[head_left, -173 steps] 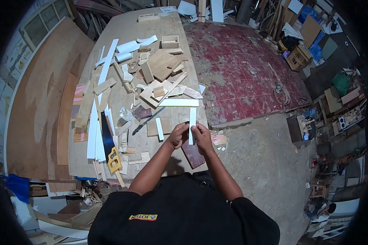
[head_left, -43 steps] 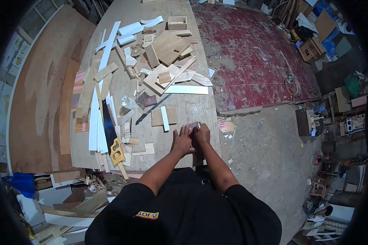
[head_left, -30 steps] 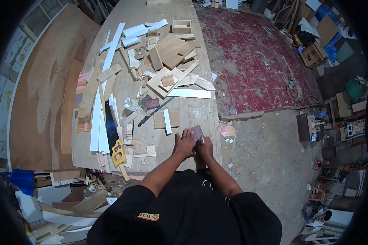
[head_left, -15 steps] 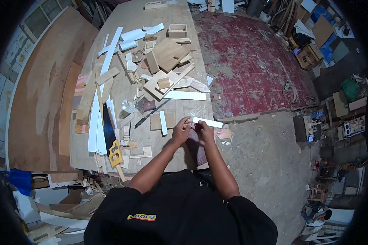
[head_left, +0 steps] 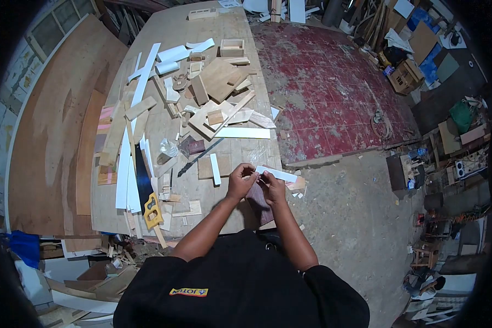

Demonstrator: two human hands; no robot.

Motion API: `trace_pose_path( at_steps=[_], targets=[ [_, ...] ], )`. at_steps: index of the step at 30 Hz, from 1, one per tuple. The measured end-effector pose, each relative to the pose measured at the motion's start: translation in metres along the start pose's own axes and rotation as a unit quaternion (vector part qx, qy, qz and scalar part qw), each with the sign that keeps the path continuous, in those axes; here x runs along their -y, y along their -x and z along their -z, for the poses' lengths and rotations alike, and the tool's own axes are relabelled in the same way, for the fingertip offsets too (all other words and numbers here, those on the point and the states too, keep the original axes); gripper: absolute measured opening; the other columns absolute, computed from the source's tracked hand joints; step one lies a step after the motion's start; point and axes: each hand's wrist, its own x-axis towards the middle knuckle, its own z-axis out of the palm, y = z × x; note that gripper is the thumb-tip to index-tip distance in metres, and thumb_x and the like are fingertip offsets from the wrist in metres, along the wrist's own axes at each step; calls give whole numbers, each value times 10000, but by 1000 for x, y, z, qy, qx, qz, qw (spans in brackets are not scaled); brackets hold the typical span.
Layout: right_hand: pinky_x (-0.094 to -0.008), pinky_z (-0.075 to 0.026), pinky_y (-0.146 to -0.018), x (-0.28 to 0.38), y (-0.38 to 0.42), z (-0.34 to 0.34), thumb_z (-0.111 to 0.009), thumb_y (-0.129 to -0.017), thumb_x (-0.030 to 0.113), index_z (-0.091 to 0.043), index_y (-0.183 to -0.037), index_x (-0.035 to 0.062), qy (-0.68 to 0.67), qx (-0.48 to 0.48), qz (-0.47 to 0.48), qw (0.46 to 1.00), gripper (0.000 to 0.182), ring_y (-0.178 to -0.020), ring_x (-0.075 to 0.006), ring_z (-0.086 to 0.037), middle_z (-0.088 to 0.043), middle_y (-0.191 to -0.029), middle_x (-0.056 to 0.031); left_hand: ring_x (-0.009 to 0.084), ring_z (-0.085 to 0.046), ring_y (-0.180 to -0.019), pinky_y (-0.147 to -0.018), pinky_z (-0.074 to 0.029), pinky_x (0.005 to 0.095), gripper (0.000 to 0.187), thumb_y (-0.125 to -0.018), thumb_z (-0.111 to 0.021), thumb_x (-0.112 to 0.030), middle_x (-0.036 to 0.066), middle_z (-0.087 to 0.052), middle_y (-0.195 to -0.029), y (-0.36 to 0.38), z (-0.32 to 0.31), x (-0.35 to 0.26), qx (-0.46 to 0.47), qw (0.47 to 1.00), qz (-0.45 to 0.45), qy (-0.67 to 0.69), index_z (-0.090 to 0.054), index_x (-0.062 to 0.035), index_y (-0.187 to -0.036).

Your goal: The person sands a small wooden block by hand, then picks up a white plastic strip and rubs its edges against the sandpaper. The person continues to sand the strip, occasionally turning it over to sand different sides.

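Note:
A short white strip [head_left: 279,174] is held up over the near right edge of the workbench. My right hand [head_left: 274,189] grips it from below, thumb on its near side. The curled fingers of my left hand [head_left: 240,183] close on the strip's left end. Beneath both hands lies a dark reddish sheet, apparently sandpaper [head_left: 258,201]. Left of my hands, another short white strip [head_left: 216,169] rests on a thin wooden board [head_left: 205,168].
A yellow-handled handsaw [head_left: 152,211] lies on the workbench [head_left: 229,147] at left, beside long white strips [head_left: 127,177]. Farther back are wood offcuts, a square board [head_left: 218,79] and a small wooden box [head_left: 232,47]. A clear plastic bag [head_left: 168,147] sits mid-bench.
The view has shifted slightly, so the bench sits lower and a little left. My left fingers have come closer to the white strip's end. The strip tilts a little more.

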Motion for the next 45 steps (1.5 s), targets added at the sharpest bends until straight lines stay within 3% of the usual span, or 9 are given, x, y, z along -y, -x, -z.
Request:
trace_pose_path(
  at_steps=[9,11,17,22,24,30,35,41,45],
  targets=[
    [-385,-533,-798,-3,6,-1,-661,-882,120,-609,-1162,24,38,3,-4,999,301,-880,-193,-643,-664,-968,-85,116,-652,-850,-812,-529,271,247,-838,-690,-49,64,-677,-949,-1,11,1,32,998,-54,16,-638,-10,-1076],
    [-342,-555,-709,0,9,-5,-661,-876,77,-624,-1048,26,34,13,11,999,183,-807,-181,-651,-666,-916,-85,101,-632,-837,-796,-519,262,212,-846,-683,-55,52,-669,-931,0,13,-5,31,999,-26,33,-642,-7,-1049],
    [-332,-551,-702,6,11,-8,-687,-857,79,-596,-912,30,90,59,15,994,117,-780,-173,-643,-649,-848,-81,68,-566,-738,-694,-470,229,123,-873,-663,-113,7,-633,-797,-4,22,-3,65,997,24,30,-654,-2,-927],
    [-308,-532,-690,10,16,-10,-682,-857,82,-605,-922,12,171,42,23,984,123,-742,-146,-624,-643,-815,-63,65,-547,-687,-648,-445,227,164,-874,-663,-174,-5,-624,-756,-11,33,5,126,989,63,41,-659,-10,-878],
    [-285,-514,-681,13,17,-12,-674,-864,86,-608,-912,5,206,21,19,978,115,-718,-128,-611,-639,-806,-53,76,-556,-665,-640,-456,245,184,-874,-659,-198,-5,-619,-741,-12,37,-1,209,970,120,34,-655,-17,-841],
    [-256,-476,-659,15,9,3,-642,-894,111,-618,-947,9,269,91,11,959,118,-703,-106,-575,-617,-807,-15,71,-545,-620,-586,-451,243,233,-896,-632,-239,-3,-594,-668,-7,31,-8,256,948,185,37,-663,-32,-792],
    [-278,-488,-691,17,7,10,-525,-931,123,-598,-1016,12,232,153,-38,960,158,-714,-121,-578,-615,-830,-27,83,-536,-606,-589,-449,252,286,-909,-611,-267,-3,-582,-649,-7,29,0,263,946,179,57,-657,-31,-754],
    [-307,-509,-734,26,13,3,-482,-940,137,-578,-1066,5,249,180,-46,951,206,-764,-164,-642,-643,-892,-63,88,-545,-615,-593,-441,246,312,-919,-601,-279,10,-610,-669,-7,27,-3,268,944,181,64,-664,-29,-744],
    [-284,-486,-718,27,14,0,-466,-946,97,-603,-1056,-2,237,173,-45,955,202,-774,-122,-608,-637,-886,-37,85,-566,-634,-607,-450,244,325,-918,-611,-304,16,-630,-688,-8,27,1,272,940,193,75,-674,-27,-760]
  ],
)
